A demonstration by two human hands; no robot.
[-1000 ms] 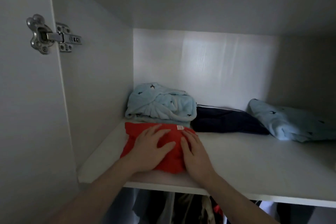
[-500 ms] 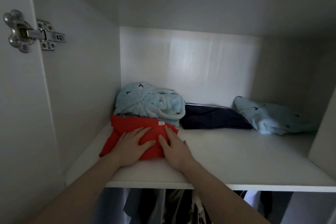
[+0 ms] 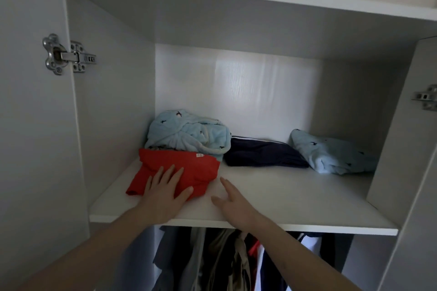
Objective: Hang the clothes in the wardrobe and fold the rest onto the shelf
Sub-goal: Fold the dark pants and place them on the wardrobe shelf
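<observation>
A folded red garment (image 3: pixel 189 168) lies at the left front of the white wardrobe shelf (image 3: pixel 295 196). My left hand (image 3: pixel 165 194) rests flat on its front part, fingers straight. To the right of the garment my right hand (image 3: pixel 233 203) hovers over or touches the bare shelf with its fingers spread; it holds nothing. Behind the red garment sits a folded light blue fleece piece (image 3: pixel 189 132).
A folded dark navy garment (image 3: pixel 262 155) and a second light blue fleece piece (image 3: pixel 331 153) lie along the shelf's back. Hung clothes (image 3: pixel 224 260) show below the shelf. The left door (image 3: pixel 35 125) stands open with a metal hinge (image 3: pixel 63 54); another hinge (image 3: pixel 425 98) is at right.
My right hand has come off the red garment and moved right onto the shelf. The left hand stays on the garment. The view has pulled back, showing more of the wardrobe.
</observation>
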